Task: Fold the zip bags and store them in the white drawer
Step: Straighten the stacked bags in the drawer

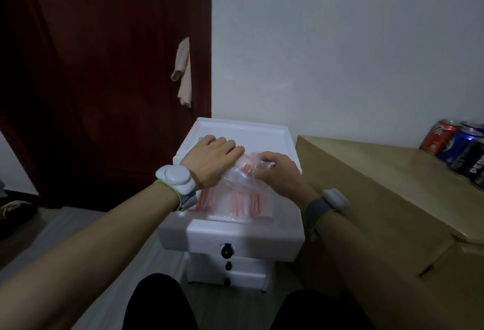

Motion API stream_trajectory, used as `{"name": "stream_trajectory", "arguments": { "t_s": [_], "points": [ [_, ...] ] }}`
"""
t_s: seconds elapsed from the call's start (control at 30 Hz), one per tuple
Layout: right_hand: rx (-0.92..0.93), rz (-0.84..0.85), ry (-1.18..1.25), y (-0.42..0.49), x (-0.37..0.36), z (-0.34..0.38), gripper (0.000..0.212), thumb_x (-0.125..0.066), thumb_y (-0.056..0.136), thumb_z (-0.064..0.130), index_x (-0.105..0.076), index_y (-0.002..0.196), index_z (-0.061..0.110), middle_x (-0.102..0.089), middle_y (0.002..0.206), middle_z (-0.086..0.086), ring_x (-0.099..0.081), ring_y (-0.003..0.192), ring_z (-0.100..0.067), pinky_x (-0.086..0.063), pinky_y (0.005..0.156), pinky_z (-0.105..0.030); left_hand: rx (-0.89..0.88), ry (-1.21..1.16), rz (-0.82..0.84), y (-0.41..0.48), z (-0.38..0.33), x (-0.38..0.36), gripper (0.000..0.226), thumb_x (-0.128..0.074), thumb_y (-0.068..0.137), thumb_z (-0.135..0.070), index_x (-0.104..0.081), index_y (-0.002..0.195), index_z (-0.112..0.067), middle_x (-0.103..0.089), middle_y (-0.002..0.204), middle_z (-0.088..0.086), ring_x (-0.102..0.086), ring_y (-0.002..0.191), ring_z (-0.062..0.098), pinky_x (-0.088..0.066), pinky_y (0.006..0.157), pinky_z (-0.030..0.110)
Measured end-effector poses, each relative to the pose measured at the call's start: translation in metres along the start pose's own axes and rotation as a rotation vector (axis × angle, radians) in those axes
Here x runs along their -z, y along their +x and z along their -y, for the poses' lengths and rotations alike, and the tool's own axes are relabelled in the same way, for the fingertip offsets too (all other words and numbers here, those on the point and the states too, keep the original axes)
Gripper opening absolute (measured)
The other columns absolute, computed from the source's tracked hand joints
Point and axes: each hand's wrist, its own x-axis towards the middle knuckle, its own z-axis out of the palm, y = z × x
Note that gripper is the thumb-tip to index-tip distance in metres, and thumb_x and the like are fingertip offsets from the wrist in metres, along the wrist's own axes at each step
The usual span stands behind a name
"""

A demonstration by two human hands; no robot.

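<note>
Already several clear, red-striped folded zip bags (230, 205) lie in the pulled-out white plastic drawer (243, 238). Just above it, the left hand (209, 162) presses straight fingers on one more clear plastic zip bag (242, 175), and the right hand (279, 171) pinches its edge. This fold looks unfinished, and the bag is not yet stored.

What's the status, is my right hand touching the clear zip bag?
Touching. The head view shows the right hand with fingers curled round the clear zip bag, pinching the plastic above the white drawer.

Dim, flat indoor light; soft overall blur; wide-angle bending at edges.
</note>
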Motion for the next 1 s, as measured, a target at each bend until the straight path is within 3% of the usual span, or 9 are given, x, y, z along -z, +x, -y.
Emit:
{"name": "stream_trajectory", "arguments": {
  "t_s": [0.1, 0.23, 0.33, 0.43, 0.6, 0.73, 0.83, 0.9, 1.0],
  "points": [
    [-0.02, 0.021, 0.007, 0.002, -0.003, -0.004, 0.022, -0.072, 0.078, 0.037, -0.062, 0.09, 0.022, -0.06, 0.084, 0.008, -0.053, 0.075, -0.013, -0.037, 0.06, -0.018, 0.014, -0.001, -0.007, 0.001, 0.002, -0.002, 0.048, -0.067, 0.067, -0.004, -0.054, 0.11, -0.019, -0.053, 0.087, 0.001, -0.052, 0.075, 0.025, -0.042, 0.076, 0.038],
    [-0.1, 0.109, 0.134, 0.009, -0.006, -0.009, 0.031, -0.076, 0.081, 0.038, -0.06, 0.095, 0.015, -0.063, 0.092, -0.001, -0.061, 0.081, -0.022, -0.054, 0.072, -0.037, 0.042, 0.0, 0.01, 0.005, 0.003, -0.007, 0.046, -0.064, 0.068, -0.003, -0.054, 0.109, -0.019, -0.052, 0.087, 0.001, -0.051, 0.075, 0.026, -0.041, 0.076, 0.037],
    [-0.139, 0.146, 0.269, 0.014, -0.008, -0.014, 0.038, -0.075, 0.078, 0.039, -0.059, 0.098, 0.011, -0.061, 0.091, -0.004, -0.059, 0.076, -0.021, -0.05, 0.063, -0.032, 0.045, 0.021, 0.004, 0.014, 0.001, -0.011, 0.046, -0.062, 0.067, -0.002, -0.054, 0.109, -0.018, -0.052, 0.086, 0.002, -0.05, 0.075, 0.027, -0.041, 0.074, 0.038],
    [-0.127, 0.128, 0.249, 0.017, -0.009, -0.02, 0.029, -0.072, 0.084, 0.031, -0.066, 0.102, 0.01, -0.063, 0.088, -0.003, -0.058, 0.075, -0.021, -0.05, 0.069, -0.037, 0.065, 0.026, 0.022, 0.02, 0.002, -0.02, 0.049, -0.063, 0.068, -0.005, -0.053, 0.114, -0.019, -0.055, 0.089, 0.003, -0.052, 0.078, 0.027, -0.042, 0.077, 0.037],
    [-0.192, -0.032, 0.269, 0.024, 0.002, -0.039, 0.005, -0.075, 0.082, 0.022, -0.071, 0.084, 0.021, -0.064, 0.065, 0.009, -0.058, 0.06, -0.014, -0.051, 0.066, -0.037, 0.169, -0.038, 0.218, 0.032, 0.007, -0.035, 0.049, -0.065, 0.078, -0.032, -0.044, 0.122, -0.023, -0.057, 0.106, 0.001, -0.053, 0.095, 0.026, -0.04, 0.083, 0.037],
    [-0.248, -0.135, 0.363, 0.025, 0.022, -0.056, 0.011, -0.071, 0.085, 0.011, -0.067, 0.094, 0.011, -0.065, 0.081, -0.003, -0.061, 0.075, -0.02, -0.052, 0.066, -0.034, 0.424, -0.266, 0.42, 0.049, 0.008, -0.037, 0.064, -0.066, 0.076, -0.043, -0.036, 0.128, -0.021, -0.059, 0.115, 0.004, -0.058, 0.103, 0.027, -0.045, 0.087, 0.04],
    [-0.347, -0.281, 0.506, 0.022, 0.037, -0.07, 0.013, -0.073, 0.08, 0.013, -0.065, 0.089, 0.015, -0.068, 0.09, -0.012, -0.062, 0.078, -0.023, -0.053, 0.067, -0.035, 0.638, -0.546, 0.557, 0.06, 0.015, -0.037, 0.084, -0.076, 0.07, -0.033, -0.027, 0.136, -0.015, -0.059, 0.105, 0.008, -0.06, 0.092, 0.028, -0.05, 0.079, 0.036],
    [-0.422, -0.381, 0.595, 0.02, 0.046, -0.079, 0.015, -0.075, 0.081, 0.013, -0.064, 0.091, 0.015, -0.069, 0.093, -0.013, -0.064, 0.076, -0.023, -0.055, 0.063, -0.03, 0.669, -0.635, 0.582, 0.066, 0.024, -0.041, 0.095, -0.084, 0.065, -0.025, -0.024, 0.139, -0.017, -0.057, 0.099, 0.01, -0.057, 0.086, 0.028, -0.047, 0.071, 0.033],
    [-0.525, -0.47, 0.808, 0.019, 0.056, -0.088, 0.029, -0.071, 0.087, 0.009, -0.062, 0.114, 0.005, -0.066, 0.106, -0.017, -0.065, 0.076, -0.024, -0.053, 0.048, -0.022, 0.687, -0.71, 0.612, 0.071, 0.041, -0.045, 0.105, -0.092, 0.059, -0.032, -0.025, 0.14, -0.024, -0.057, 0.107, 0.01, -0.055, 0.093, 0.028, -0.043, 0.075, 0.032]
  ]
}}
